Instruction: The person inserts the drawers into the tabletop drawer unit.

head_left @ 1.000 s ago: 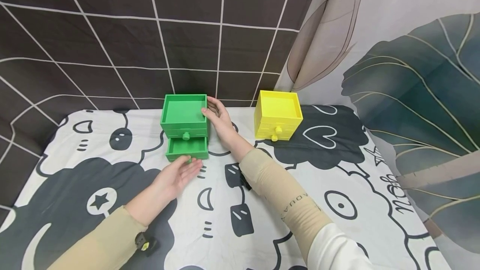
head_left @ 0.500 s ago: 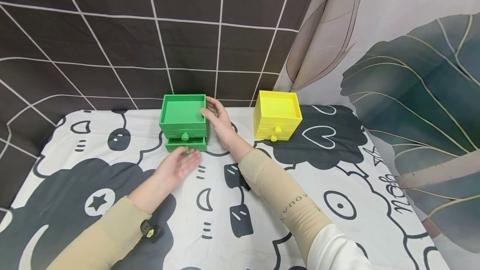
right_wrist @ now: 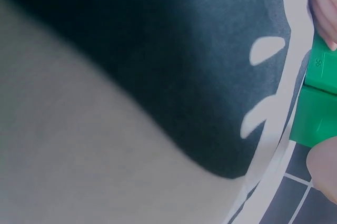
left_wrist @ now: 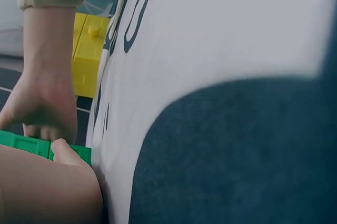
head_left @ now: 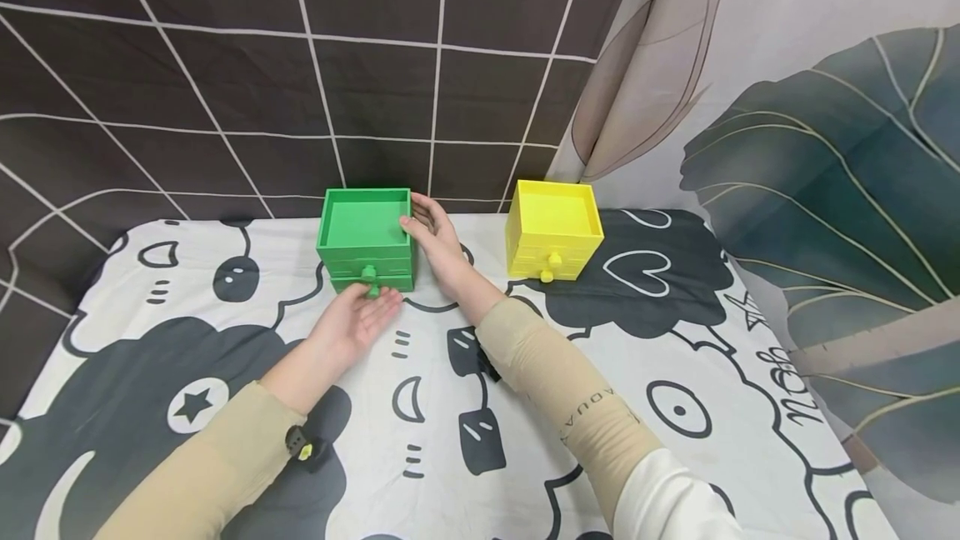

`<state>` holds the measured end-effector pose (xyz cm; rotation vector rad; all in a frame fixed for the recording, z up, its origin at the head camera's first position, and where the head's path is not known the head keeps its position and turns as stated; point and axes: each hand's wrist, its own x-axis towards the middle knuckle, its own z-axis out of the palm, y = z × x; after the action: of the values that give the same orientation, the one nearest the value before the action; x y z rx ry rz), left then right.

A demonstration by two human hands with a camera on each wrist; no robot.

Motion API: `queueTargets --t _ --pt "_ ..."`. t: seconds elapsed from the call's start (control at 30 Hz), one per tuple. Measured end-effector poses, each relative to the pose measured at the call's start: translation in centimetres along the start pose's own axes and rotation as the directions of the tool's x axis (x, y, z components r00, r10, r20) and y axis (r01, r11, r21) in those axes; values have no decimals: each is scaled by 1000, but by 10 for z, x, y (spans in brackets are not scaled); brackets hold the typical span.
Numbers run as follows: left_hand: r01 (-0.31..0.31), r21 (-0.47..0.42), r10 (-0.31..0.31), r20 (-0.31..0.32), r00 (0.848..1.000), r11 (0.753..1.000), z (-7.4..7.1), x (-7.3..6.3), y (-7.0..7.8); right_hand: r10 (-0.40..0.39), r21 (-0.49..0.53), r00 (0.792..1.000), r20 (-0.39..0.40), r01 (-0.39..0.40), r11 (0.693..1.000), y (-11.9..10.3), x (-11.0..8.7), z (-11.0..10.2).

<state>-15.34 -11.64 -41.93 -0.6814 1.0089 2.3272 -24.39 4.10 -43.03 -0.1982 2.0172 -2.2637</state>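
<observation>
A small green drawer cabinet (head_left: 365, 227) with a shallow tray top stands against the dark backdrop, its two round knobs facing front. My left hand (head_left: 352, 327) lies palm up at the lower drawer (head_left: 397, 282), its fingers fairly straight and its thumb beside the lower knob (head_left: 372, 291). In the left wrist view, that thumb touches the green front (left_wrist: 26, 144). At the cabinet's right side, my right hand (head_left: 441, 248) holds the wall, thumb over the top rim and fingers along the outside. The right wrist view catches only part of the green cabinet (right_wrist: 316, 116).
A similar yellow drawer cabinet (head_left: 555, 227) stands to the right with its drawers in. Beneath everything is a black-and-white cartoon-print cloth (head_left: 570, 407). A dark gridded fabric (head_left: 382, 90) rises behind, and a leaf-patterned curtain (head_left: 825, 173) hangs at the right.
The green cabinet's lower drawer has slid back from pulled out to nearly flush, my left hand moving away from me with it. My right hand has stayed on the cabinet's side.
</observation>
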Motion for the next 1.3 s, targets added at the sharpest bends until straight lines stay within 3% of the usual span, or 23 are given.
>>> queueTargets --t 0.5,1.1,1.3 --pt "20 -32 -21 -17 1000 999 1 4 4 4 3 1000 7 -4 1000 -2 -1 -1" --pt "9 22 -10 6 1000 1000 -2 3 2 9 -12 1000 9 -9 1000 -1 1 -1" --pt "37 40 -38 24 999 999 -10 -2 1 18 -18 1000 17 -18 1000 -2 0 -2"
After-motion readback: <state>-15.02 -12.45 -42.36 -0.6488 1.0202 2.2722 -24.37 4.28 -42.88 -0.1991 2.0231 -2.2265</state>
